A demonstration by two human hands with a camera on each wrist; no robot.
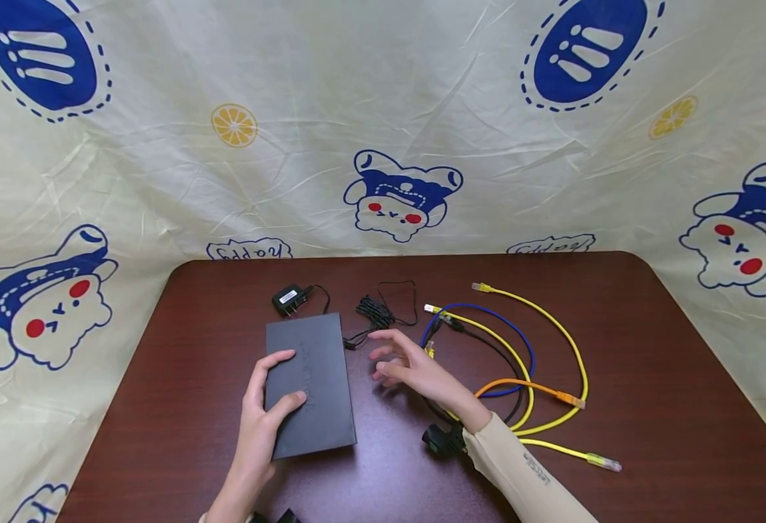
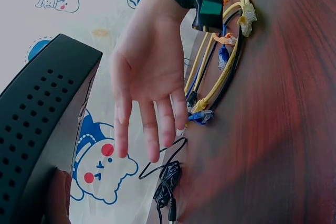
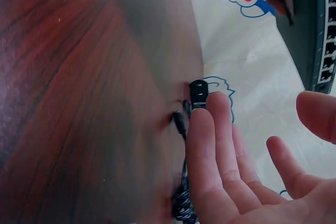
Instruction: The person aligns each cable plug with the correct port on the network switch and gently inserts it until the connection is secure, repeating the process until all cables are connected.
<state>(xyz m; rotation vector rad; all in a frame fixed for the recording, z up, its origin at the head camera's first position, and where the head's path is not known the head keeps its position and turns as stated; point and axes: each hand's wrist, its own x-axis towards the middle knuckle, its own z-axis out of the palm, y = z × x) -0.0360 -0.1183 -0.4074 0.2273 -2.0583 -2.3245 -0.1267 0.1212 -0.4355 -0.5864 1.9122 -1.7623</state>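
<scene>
My left hand point(image 1: 259, 414) grips a flat dark grey network switch point(image 1: 324, 414) by its left side, thumb and a finger lying over the broad face. A row of ports point(image 3: 329, 45) lines one edge of it in the right wrist view, and vent holes dot a side point(image 2: 37, 103) in the left wrist view. To the right of the switch, my right hand point(image 1: 416, 370) is held above the table with nothing in it, fingers loosely spread. Just beyond its fingertips lies a bundled thin black cord point(image 1: 375, 312).
A black power adapter point(image 1: 289, 299) lies behind the switch. Yellow network cables point(image 1: 582, 349), a blue cable point(image 1: 532, 349), an orange cable point(image 1: 520, 381) and black cords are tangled at the right. A black plug point(image 1: 442, 440) rests below my right wrist. A printed cloth point(image 1: 304, 196) hangs behind the table.
</scene>
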